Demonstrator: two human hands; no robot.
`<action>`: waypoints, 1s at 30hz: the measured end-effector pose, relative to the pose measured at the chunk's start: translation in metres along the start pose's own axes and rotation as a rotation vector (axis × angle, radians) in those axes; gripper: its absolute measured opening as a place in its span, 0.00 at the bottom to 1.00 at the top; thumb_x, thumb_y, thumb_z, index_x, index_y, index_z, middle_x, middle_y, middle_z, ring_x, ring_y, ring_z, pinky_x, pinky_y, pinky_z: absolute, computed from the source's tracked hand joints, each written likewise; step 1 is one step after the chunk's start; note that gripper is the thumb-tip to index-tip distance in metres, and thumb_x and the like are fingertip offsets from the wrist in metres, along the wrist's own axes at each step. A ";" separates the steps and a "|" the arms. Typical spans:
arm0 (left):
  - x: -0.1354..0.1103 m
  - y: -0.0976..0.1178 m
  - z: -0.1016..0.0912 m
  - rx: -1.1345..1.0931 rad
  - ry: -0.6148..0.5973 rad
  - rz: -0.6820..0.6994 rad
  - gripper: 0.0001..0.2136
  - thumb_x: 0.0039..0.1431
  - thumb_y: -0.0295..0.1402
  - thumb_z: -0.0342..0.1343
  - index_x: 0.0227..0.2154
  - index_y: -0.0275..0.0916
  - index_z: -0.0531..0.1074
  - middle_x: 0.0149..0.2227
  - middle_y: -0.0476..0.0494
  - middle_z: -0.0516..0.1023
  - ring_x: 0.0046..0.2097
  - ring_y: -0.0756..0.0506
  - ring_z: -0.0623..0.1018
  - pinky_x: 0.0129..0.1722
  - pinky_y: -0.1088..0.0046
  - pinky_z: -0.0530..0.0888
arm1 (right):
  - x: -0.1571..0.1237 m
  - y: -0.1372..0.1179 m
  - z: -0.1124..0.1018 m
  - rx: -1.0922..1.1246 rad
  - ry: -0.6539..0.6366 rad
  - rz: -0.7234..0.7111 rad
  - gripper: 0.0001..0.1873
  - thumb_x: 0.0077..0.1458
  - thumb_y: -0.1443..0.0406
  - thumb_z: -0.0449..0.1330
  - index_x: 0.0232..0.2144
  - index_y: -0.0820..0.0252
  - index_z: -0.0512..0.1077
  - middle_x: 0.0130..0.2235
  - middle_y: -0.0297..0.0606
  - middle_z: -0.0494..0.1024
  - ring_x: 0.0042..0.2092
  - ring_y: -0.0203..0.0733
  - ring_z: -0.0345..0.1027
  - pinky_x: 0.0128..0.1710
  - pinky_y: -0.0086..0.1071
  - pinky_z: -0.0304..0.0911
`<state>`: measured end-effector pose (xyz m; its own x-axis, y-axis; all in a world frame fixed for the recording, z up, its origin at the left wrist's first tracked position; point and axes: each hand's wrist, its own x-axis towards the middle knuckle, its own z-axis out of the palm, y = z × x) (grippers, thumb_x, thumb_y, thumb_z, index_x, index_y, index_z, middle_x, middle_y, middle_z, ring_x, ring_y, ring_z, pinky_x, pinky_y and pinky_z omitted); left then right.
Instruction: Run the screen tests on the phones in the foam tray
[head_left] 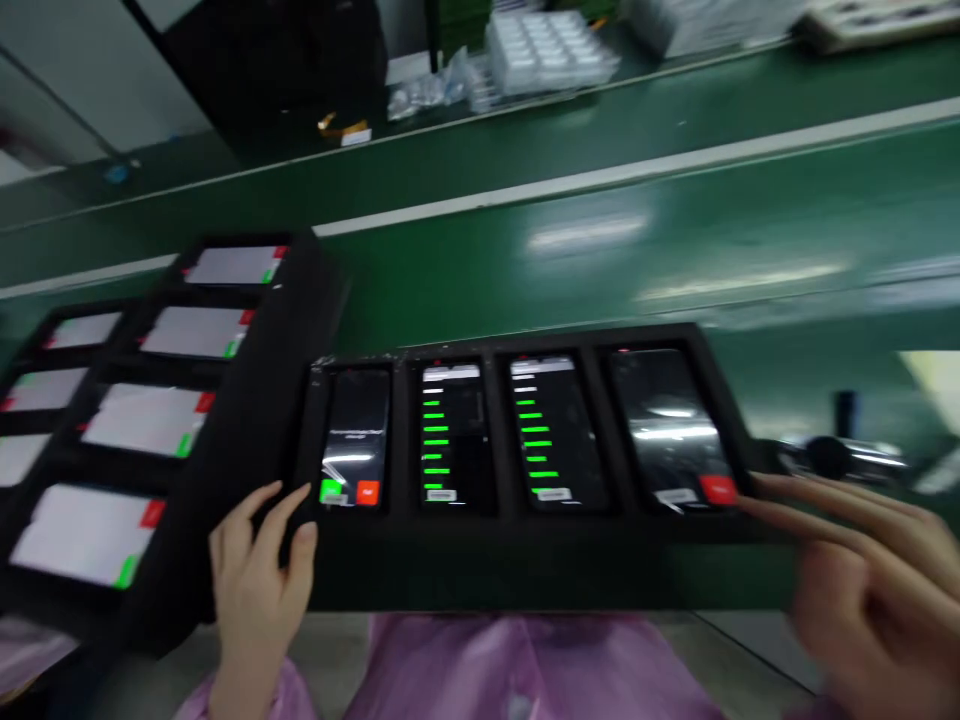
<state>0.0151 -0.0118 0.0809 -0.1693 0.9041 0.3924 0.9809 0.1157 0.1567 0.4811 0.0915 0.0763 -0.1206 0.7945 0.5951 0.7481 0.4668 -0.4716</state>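
A black foam tray (540,528) with several phones in separate slots lies before me. My left hand (259,570) is by the tray's left end, fingers apart and holding nothing. Nearest to it, the left phone (358,420) shows a green and a red button. Rows of green bars fill two middle phones, one (454,435) left and one (559,435) right. At the right phone (667,420), a finger of my right hand (870,570) reaches the red button at the lower corner; whether it touches is unclear. That hand's fingers are stretched out, slightly blurred.
To the left, stacked black trays (262,400) hold several phones with white screens and red and green corners. Clear plastic trays (551,50) stand at the back beyond the green bench (465,280). A blurred dark, shiny object (832,455) lies at right.
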 end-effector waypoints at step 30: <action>0.141 0.003 0.050 0.034 -0.077 0.050 0.23 0.73 0.53 0.50 0.55 0.45 0.80 0.64 0.38 0.75 0.65 0.25 0.73 0.63 0.24 0.68 | -0.019 0.022 0.005 0.007 -0.108 -0.101 0.20 0.68 0.69 0.52 0.49 0.53 0.83 0.56 0.44 0.79 0.56 0.53 0.73 0.52 0.49 0.72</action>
<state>-0.0014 0.1366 0.0914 -0.1136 0.9378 0.3281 0.9908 0.0825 0.1074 0.4961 0.0887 0.0514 -0.2650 0.7804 0.5663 0.7241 0.5489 -0.4176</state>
